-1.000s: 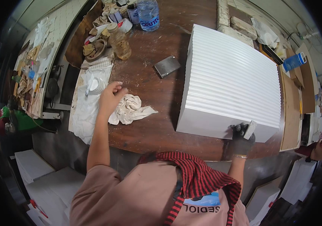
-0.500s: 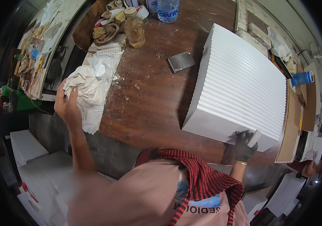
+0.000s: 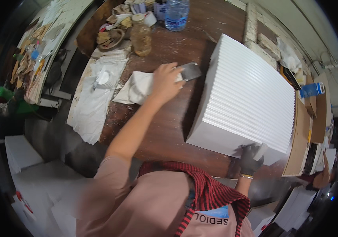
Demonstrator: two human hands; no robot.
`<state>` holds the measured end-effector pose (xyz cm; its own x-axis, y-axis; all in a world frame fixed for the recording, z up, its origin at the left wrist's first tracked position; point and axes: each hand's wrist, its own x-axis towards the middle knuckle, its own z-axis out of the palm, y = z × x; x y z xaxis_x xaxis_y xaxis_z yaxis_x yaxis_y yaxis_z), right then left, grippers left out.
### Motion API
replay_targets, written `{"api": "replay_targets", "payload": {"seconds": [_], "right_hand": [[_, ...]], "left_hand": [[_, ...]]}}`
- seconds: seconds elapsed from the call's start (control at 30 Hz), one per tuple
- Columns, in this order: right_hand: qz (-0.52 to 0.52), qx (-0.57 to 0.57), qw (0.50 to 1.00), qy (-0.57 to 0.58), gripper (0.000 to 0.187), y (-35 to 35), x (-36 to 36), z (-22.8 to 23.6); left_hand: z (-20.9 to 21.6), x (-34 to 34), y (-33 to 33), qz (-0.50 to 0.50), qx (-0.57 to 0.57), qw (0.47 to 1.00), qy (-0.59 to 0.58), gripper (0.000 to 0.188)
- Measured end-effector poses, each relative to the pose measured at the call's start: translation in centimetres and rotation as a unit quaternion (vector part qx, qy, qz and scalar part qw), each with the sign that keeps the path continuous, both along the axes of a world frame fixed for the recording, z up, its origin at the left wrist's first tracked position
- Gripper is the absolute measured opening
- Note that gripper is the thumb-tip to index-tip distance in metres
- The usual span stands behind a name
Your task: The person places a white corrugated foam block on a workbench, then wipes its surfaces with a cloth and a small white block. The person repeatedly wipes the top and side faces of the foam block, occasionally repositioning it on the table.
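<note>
My bare left hand (image 3: 166, 82) is over the middle of the table, its fingers closed round a crumpled white cloth (image 3: 136, 87). The cloth trails to the left across the wood. Its fingertips reach the near edge of a flat dark grey block (image 3: 192, 71); I cannot tell whether they touch it. On the right, my right hand (image 3: 249, 157), in a dark glove, grips a small pale block (image 3: 260, 151) at the front side of a large white box-shaped piece with a ribbed top (image 3: 252, 98). The underside of that grip is hidden.
A brown wooden table (image 3: 153, 130) bears everything. At its left lie white paper sheets (image 3: 88, 114) with a clear plastic cup (image 3: 105, 79). Behind stand a cloudy jar (image 3: 140, 37), a water bottle (image 3: 176, 15) and cans. Cardboard (image 3: 297, 138) leans beyond the ribbed piece.
My left hand has carried the white cloth from the paper at the left across to the dark block. My right hand stays at the ribbed piece's front with its pale block.
</note>
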<state>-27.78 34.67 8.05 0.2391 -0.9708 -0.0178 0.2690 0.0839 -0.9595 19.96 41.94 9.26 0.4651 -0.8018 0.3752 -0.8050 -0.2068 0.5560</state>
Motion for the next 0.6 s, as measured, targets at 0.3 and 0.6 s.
{"api": "replay_targets", "payload": {"seconds": [0.3,0.6], "right_hand": [[-0.153,0.151,0.975,-0.053,0.036,-0.2,1.1,1.0],[0.066,-0.125,0.969,0.204,0.028,-1.4,-2.5,-1.4]], "left_hand": [[-2.2,-0.6,-3.7,0.019,0.123,0.992,-0.034,0.065],[-1.6,-0.6,-1.3,0.082,0.030,0.996,0.031,0.065]]}}
